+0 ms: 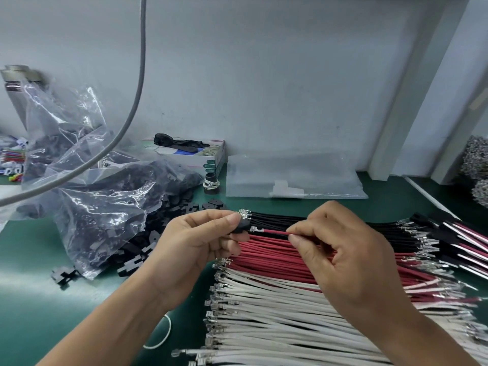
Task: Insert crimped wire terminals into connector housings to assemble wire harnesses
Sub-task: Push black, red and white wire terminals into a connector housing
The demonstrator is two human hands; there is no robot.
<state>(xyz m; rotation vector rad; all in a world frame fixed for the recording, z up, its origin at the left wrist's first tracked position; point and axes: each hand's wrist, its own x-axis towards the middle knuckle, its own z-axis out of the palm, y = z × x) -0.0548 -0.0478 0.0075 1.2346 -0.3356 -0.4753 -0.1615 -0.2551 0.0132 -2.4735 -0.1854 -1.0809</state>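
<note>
Left hand (200,240) raised over the table (31,260), fingers curled round a black connector housing (241,225). Right hand (340,254) level with it, pinching a red wire (274,231); its terminal (255,229) sits just beside the housing. I cannot tell if they touch.

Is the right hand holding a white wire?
No, the right hand pinches a thin red wire with a metal tip.
</note>
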